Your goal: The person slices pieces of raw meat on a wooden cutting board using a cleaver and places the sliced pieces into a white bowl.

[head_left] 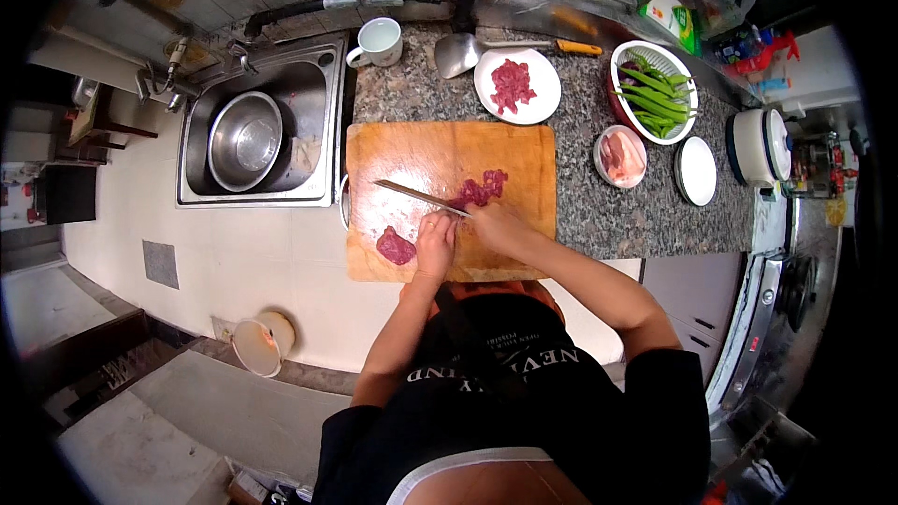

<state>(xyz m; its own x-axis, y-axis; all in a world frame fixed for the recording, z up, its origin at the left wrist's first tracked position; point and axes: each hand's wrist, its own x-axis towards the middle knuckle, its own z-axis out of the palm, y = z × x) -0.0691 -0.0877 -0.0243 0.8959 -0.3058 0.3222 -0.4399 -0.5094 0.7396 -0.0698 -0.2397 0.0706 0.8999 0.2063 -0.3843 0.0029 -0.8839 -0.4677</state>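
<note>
A wooden cutting board (524,151) lies at the counter's front edge. My right hand (498,226) is wrapped round the handle of a kitchen knife (412,193), its blade pointing left across the board. My left hand (435,241) is on the board just nearer than the blade, its fingers bent and drawn together; what lies under the fingertips is hidden. Beyond the knife and my right hand is a pile of cut red meat (482,188). One larger slab of red meat (396,246) rests left of my left hand.
Behind the board, a white plate (547,98) holds cut meat beside a spatula (458,55) and a mug (381,40). To the right are a basket of green peppers (655,98), a bowl of pale meat (620,157) and a white lid-like disc (695,171). A sink (315,84) holding a steel basin (245,140) is left.
</note>
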